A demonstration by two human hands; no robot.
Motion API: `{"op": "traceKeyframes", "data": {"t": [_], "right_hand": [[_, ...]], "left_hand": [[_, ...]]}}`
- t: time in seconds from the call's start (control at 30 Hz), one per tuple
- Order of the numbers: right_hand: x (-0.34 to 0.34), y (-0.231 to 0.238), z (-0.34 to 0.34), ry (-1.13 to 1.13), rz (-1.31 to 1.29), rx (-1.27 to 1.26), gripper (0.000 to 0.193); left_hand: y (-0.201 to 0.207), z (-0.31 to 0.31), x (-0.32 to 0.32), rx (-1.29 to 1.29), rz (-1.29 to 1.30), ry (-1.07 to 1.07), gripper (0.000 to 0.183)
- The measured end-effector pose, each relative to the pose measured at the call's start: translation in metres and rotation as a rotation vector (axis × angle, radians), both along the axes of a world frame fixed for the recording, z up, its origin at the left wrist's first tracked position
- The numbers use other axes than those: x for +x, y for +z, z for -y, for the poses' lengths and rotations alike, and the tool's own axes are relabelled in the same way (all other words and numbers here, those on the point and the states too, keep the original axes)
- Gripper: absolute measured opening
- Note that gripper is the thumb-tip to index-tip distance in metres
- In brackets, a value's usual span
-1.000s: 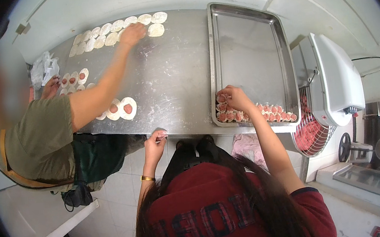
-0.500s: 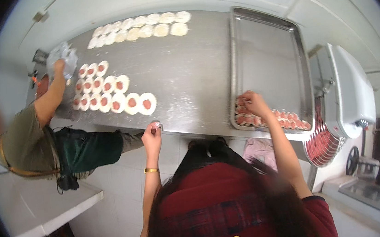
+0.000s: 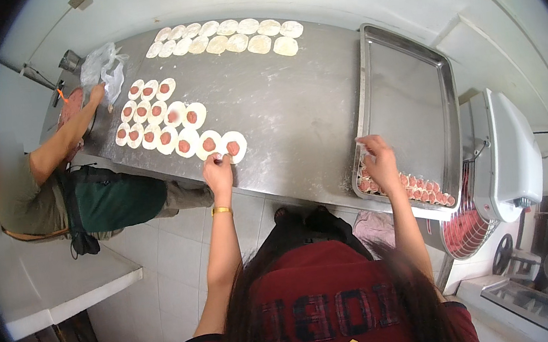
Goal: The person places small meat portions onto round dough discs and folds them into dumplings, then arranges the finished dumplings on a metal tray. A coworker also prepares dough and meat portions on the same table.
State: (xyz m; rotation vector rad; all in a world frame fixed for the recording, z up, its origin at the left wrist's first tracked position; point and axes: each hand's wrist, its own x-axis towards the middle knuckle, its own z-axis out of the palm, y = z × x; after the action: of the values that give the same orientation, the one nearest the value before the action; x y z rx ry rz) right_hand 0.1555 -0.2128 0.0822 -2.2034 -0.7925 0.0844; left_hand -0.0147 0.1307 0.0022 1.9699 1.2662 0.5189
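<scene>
My left hand [image 3: 218,171] is at the table's near edge, fingers curled together. Its fingertips meet the edge of a round dough wrapper [image 3: 242,148] with a dab of pink meat filling [image 3: 233,148]; what they hold, if anything, is too small to name. To the left lie several more filled wrappers [image 3: 184,142] in rows. Above the near left corner of a large metal tray [image 3: 362,105], my right hand [image 3: 382,165] has its fingers stretched out and apart, with nothing visible in them. Rows of small dumplings [image 3: 423,189] with pink meat showing line the tray's near side.
Two rows of plain dough wrappers [image 3: 247,27] lie along the far side of the steel table [image 3: 279,97]. At left a co-worker's arm [image 3: 72,129] reaches toward a plastic bag [image 3: 101,65] and pink meat [image 3: 71,111]. A white machine [image 3: 509,153] stands right of the tray.
My left hand has moved forward to the nearest filled wrapper. My right hand has lifted from the dumplings and its fingers have spread. The view has shifted slightly.
</scene>
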Motion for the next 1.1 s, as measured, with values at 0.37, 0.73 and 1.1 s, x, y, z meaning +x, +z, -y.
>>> {"op": "traceKeyframes", "data": {"t": [0.37, 0.73, 1.1], "right_hand": [[-0.064, -0.045, -0.093, -0.055, -0.915, 0.430, 0.025], [-0.067, -0.095, -0.080, -0.349, -0.999, 0.476, 0.020], [-0.078, -0.087, -0.071, -0.194, -0.867, 0.400, 0.023]], "left_hand": [[-0.001, 0.055, 0.009, -1.235, 0.800, -0.066, 0.027], [0.003, 0.114, 0.025, -0.888, 0.211, -0.379, 0.027], [0.001, 0.106, 0.017, -1.027, 0.239, -0.585, 0.023]]}}
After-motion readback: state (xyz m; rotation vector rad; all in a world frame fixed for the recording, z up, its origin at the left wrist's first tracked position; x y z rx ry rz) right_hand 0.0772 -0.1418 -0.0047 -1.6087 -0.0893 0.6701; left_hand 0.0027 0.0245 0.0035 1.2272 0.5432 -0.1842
